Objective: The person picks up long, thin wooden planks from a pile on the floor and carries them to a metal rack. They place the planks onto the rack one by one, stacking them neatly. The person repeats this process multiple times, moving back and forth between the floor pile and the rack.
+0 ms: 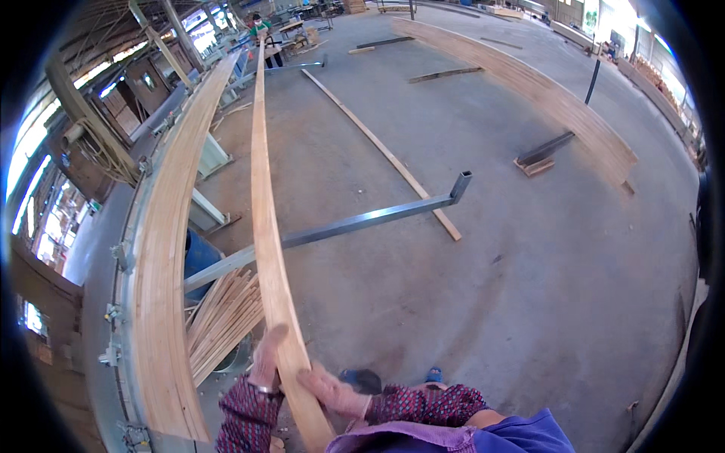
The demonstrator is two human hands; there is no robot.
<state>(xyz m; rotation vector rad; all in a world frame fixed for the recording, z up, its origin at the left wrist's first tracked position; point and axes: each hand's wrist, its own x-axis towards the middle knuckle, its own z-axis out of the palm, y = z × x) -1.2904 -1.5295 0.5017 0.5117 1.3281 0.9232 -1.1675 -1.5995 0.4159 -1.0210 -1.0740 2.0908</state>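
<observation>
A long pale wooden plank runs from just in front of me far up the room, crossing over a metal support arm. My left hand, in a pinkish work glove, is closed on the plank's left edge near its close end. On the right edge, a little nearer to me, my gloved right hand grips the same plank, its fingers partly hidden underneath. At the plank's far end stands another person in green; that person's hands are too small to make out.
Left of the plank, boards lie side by side on a long clamping bench. Under the support arm, thin wooden strips stand bundled near a blue barrel. A narrow batten lies to the right, and a long stack of boards farther right.
</observation>
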